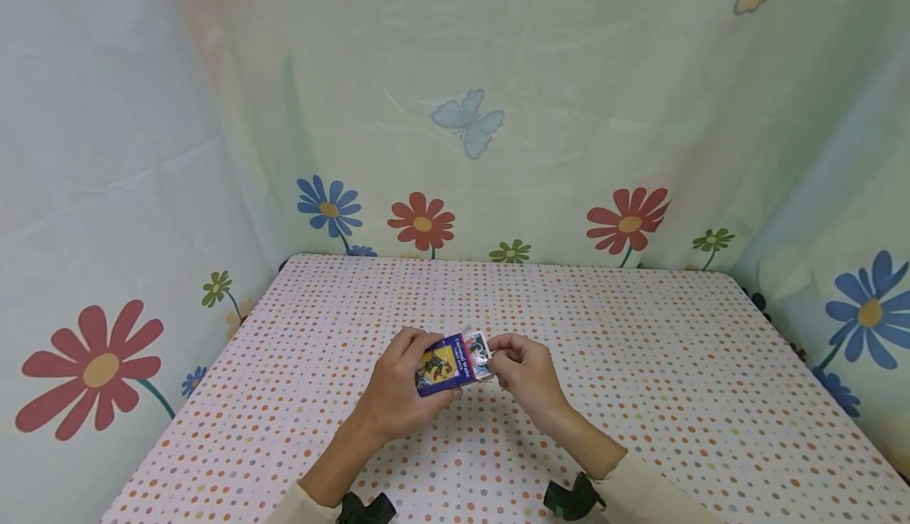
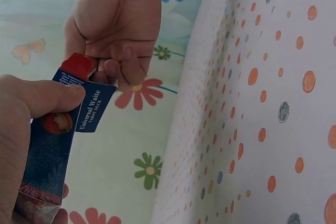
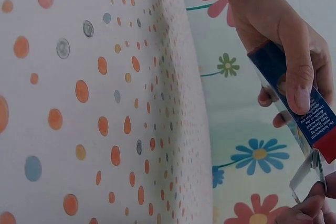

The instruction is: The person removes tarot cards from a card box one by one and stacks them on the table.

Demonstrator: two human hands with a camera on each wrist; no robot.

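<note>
Over the near middle of the table, a dark blue tarot card box (image 1: 439,366) lettered "Universal Waite Tarot Deck" is held tilted, its end open toward the right. My left hand (image 1: 395,388) grips it from the left, the thumb (image 2: 55,97) lying along the narrow side. A picture card (image 1: 477,354) with a white border shows at the open end. My right hand (image 1: 529,374) has its curled thumb and fingers at that card's outer edge, pinching there. In the left wrist view the lettered flap (image 2: 94,106) hangs open beside a red tab (image 2: 79,66), partly covering the right fingertips.
A white cloth with coloured dots covers the table (image 1: 604,326). Behind it and along both sides hangs a fabric backdrop (image 1: 554,137) printed with flowers and butterflies. Dark straps with wrist cameras (image 1: 574,497) sit at both sleeves.
</note>
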